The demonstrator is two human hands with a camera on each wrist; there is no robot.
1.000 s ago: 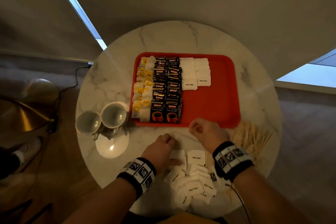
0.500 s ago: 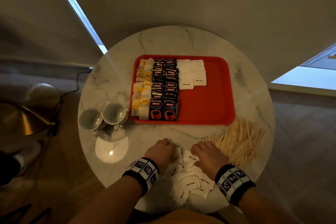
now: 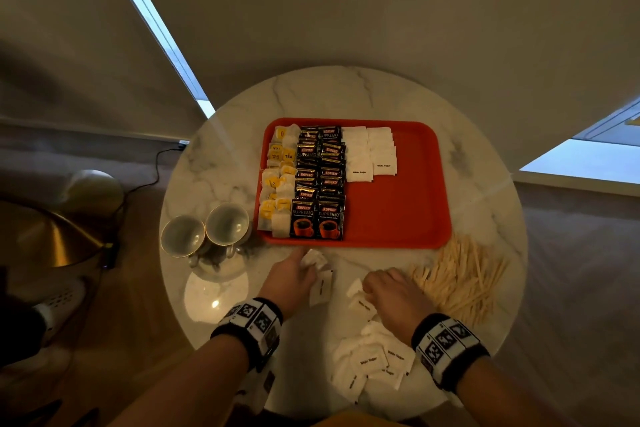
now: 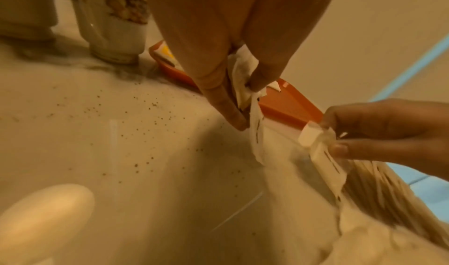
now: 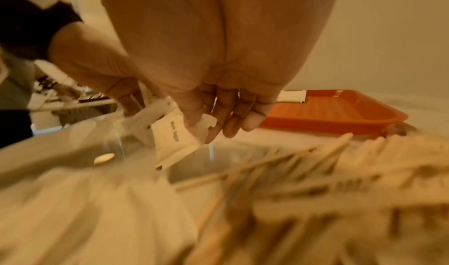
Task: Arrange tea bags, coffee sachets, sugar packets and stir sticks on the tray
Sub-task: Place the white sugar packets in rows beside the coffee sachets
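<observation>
An orange tray [image 3: 398,215] on the round marble table holds columns of yellow tea bags [image 3: 278,180], black coffee sachets [image 3: 320,184] and white sugar packets [image 3: 370,152]. Just below the tray's front edge my left hand [image 3: 294,274] pinches white sugar packets [image 4: 245,77] between thumb and fingers. To its right my right hand [image 3: 388,291] grips other sugar packets [image 5: 175,134] above the table. A loose pile of sugar packets [image 3: 374,364] lies near the table's front edge. Wooden stir sticks [image 3: 460,277] are heaped right of my right hand.
Two cups [image 3: 204,232] stand on the table left of the tray. The tray's right half [image 3: 408,184] is bare orange. A brass lamp [image 3: 45,236] and a cable [image 3: 152,166] are on the floor to the left.
Both hands have come up from the sugar pile with packets in them. The left hand has moved toward the tray's front edge; the right has risen slightly.
</observation>
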